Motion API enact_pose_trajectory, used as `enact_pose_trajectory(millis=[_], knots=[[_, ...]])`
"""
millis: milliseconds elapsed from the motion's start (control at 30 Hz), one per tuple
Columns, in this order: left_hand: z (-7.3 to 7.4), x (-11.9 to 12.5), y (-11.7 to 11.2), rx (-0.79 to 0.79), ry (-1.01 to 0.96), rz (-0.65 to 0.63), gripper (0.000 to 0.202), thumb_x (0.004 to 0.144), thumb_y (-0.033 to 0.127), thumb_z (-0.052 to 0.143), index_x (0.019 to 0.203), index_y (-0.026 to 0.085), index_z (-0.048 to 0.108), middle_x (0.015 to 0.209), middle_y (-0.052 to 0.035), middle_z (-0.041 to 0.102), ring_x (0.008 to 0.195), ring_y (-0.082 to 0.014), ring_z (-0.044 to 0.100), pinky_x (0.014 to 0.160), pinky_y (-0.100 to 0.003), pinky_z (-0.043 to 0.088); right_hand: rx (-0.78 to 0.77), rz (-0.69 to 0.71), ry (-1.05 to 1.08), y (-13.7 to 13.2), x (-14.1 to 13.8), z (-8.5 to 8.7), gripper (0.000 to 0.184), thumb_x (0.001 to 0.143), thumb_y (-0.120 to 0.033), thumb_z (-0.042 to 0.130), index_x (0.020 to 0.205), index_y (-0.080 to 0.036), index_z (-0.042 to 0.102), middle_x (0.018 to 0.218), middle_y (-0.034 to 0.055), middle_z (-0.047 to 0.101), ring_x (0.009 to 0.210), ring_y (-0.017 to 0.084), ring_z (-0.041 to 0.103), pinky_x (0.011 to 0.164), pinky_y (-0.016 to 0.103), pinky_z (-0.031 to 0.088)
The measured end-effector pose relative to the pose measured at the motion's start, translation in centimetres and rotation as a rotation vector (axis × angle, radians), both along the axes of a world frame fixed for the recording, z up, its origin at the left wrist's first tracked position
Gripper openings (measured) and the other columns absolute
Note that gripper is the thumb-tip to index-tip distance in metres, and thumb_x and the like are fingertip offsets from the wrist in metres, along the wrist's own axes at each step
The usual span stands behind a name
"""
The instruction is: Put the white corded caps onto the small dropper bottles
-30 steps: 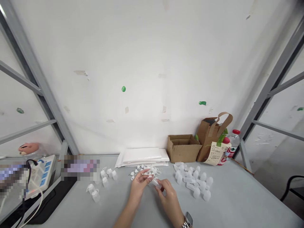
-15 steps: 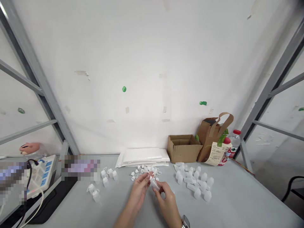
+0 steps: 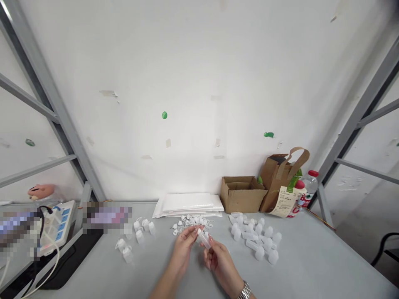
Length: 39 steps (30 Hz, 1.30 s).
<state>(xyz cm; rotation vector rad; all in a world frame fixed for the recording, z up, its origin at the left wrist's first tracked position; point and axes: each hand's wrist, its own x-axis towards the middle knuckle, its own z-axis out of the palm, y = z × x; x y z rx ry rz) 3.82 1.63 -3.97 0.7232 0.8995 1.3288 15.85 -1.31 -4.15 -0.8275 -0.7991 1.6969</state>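
"What are the hands doing?"

"The left hand (image 3: 183,249) and right hand (image 3: 220,265) are both closed narrow on a bottle (image 3: 204,240), held up off the table between them, left fingers at its top end, right fingers at its lower end."

"What's nearby?"

"Just beyond the hands lies a heap of caps (image 3: 190,222). Loose bottles (image 3: 255,238) sit to the right, and a smaller group (image 3: 139,236) to the left."

"Any risk?"

"The bottle is small and smooth. If a pinch slips, it could drop into the caps and scatter them."
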Motion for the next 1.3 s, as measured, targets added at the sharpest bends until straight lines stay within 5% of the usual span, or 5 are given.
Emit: enact_pose_trajectory(millis=[200,633,867,1100,1300], knots=[[0.9,-0.6,0.0,0.105,0.204,-0.025,0.031,0.056,0.042,0.076,0.073,0.016,0.07,0.087,-0.0108,0.074,0.089,-0.0264,0.065,0.086,-0.038,0.045,-0.049,0.033,0.001,0.2,0.1,-0.2,0.054,0.066,-0.067,0.06,0.063,-0.013,0.061,0.035,-0.0072,0.043,0.031,0.004,0.03,0.039,0.02,0.024],[0.5,-1.0,0.4,0.091,0.265,0.053,0.03,0.05,0.041,0.078,0.064,0.016,0.067,0.072,-0.0076,0.073,0.077,-0.024,0.066,0.075,-0.033,0.047,0.042,-0.07,-0.251,0.4,0.1,-0.9,0.051,0.055,-0.06,0.073,0.073,-0.014,0.058,0.045,-0.0024,0.059,0.037,0.007,0.042,0.041,0.019,0.027],[1.0,-0.9,-0.1,0.109,0.214,-0.042,0.028,0.058,0.039,0.075,0.073,0.016,0.068,0.081,-0.0089,0.074,0.082,-0.0234,0.066,0.08,-0.034,0.046,-0.088,0.021,-0.197,0.4,0.0,-0.9,0.064,0.067,-0.076,0.045,0.055,-0.015,0.055,0.031,-0.0024,0.047,0.026,0.006,0.035,0.034,0.019,0.017],[0.5,-0.8,0.1,0.082,0.232,0.047,0.031,0.054,0.042,0.076,0.07,0.017,0.068,0.079,-0.0085,0.074,0.082,-0.0238,0.066,0.08,-0.034,0.047,0.053,-0.092,-0.245,0.8,0.2,-1.2,0.052,0.048,-0.057,0.078,0.07,-0.015,0.057,0.048,-0.0032,0.059,0.037,0.007,0.047,0.043,0.02,0.035],[1.2,-0.9,0.0,0.094,0.247,0.011,0.031,0.054,0.042,0.076,0.07,0.017,0.068,0.082,-0.0088,0.074,0.081,-0.0232,0.066,0.079,-0.033,0.047,-0.028,0.026,-0.202,0.4,0.1,-0.9,0.057,0.064,-0.073,0.054,0.062,-0.016,0.055,0.036,-0.0024,0.052,0.031,0.008,0.04,0.035,0.02,0.026]])
